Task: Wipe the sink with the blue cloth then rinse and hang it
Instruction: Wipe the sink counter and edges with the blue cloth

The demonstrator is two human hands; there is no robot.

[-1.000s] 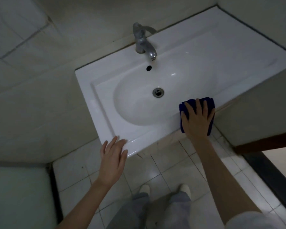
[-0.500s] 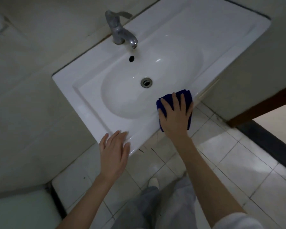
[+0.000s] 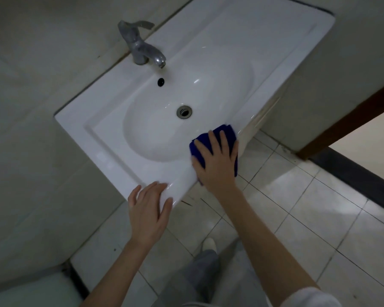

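A white ceramic sink (image 3: 111, 138) fills the upper middle of the head view, with an oval basin, a metal drain (image 3: 184, 111) and a grey faucet (image 3: 140, 48) at the back. A folded blue cloth (image 3: 225, 135) lies on the sink's front rim, right of the basin. My right hand (image 3: 217, 161) presses flat on the cloth with fingers spread, covering most of it. My left hand (image 3: 149, 209) rests open on the front edge of the rim, to the left of the cloth, holding nothing.
Pale tiled walls stand behind and left of the sink. Light floor tiles (image 3: 308, 207) lie below, with my legs and a shoe (image 3: 208, 243) on them. A dark threshold (image 3: 353, 171) and a brown door frame (image 3: 346, 120) are at the right. A white object (image 3: 27, 293) sits at lower left.
My right hand slid the cloth leftward along the front rim, closer to my left hand. The left hand stayed on the rim edge. The view shifted.
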